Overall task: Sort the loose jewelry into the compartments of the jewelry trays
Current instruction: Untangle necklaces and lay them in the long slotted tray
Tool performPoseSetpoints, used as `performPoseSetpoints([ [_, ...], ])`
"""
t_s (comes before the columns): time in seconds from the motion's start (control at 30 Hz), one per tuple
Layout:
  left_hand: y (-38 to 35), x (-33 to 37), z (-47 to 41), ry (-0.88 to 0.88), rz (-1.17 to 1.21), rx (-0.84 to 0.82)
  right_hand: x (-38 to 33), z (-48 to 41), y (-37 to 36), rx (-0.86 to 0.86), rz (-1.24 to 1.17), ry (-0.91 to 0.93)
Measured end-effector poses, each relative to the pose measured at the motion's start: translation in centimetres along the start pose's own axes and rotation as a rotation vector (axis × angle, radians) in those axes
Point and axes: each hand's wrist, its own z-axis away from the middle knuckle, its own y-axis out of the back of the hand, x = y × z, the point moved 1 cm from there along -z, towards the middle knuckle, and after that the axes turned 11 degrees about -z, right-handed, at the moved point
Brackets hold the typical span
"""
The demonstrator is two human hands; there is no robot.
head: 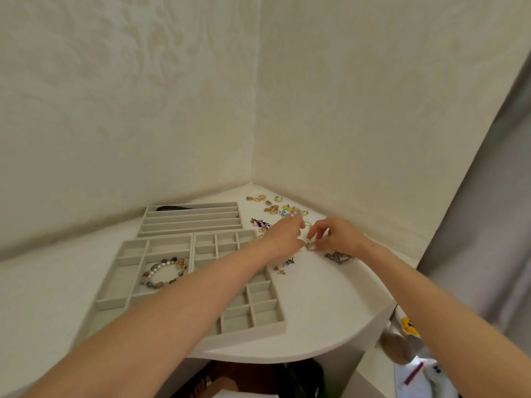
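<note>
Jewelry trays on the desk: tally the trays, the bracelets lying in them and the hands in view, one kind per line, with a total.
Jewelry trays: 3
Beaded bracelet: 1
Hands: 2, left hand and right hand, both pinching one small piece
Total: 6

pinched piece (309,244): too small to identify | grid tray (260,294): middle hidden by left forearm (201,288)
</note>
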Motion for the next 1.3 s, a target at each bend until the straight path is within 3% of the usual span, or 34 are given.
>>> performPoseSetpoints([
  [0.2, -1.1, 0.7, -0.9, 0.153, 0.430, -0.112, -0.3, -0.2, 1.0, 0.046, -0.123, -0.020],
  [0.4, -0.4, 1.0, -0.9, 0.230, 0.798, -0.077, -1.4, 0.0, 1.8, 0.063, -0.297, 0.031],
  [0.67, 0.2, -0.9, -0.8, 0.302, 0.620, 0.057, -1.5, -0.2, 2.6, 0.055, -0.408, -0.013],
  [0.83, 0.2, -2.2, -0.5, 0.343, 0.626, 0.122, -1.0, 0.1, 2.5, -0.075, -0.629, -0.071],
  [0.93, 0.5, -1.8, -0.3, 0.278, 0.657, 0.111, -0.9, 0.1, 2.2, -0.114, -0.825, -0.080],
  [1.1, 0.8, -0.6, -0.4, 0.166, 0.842, -0.006, -0.7, -0.2, 2.1, -0.127, -0.928, -0.055],
  [1.3, 0.8, -0.3, -0.2, 0.167, 0.646, 0.003, -0.8, -0.4, 1.9, -0.142, -1.056, -0.056],
])
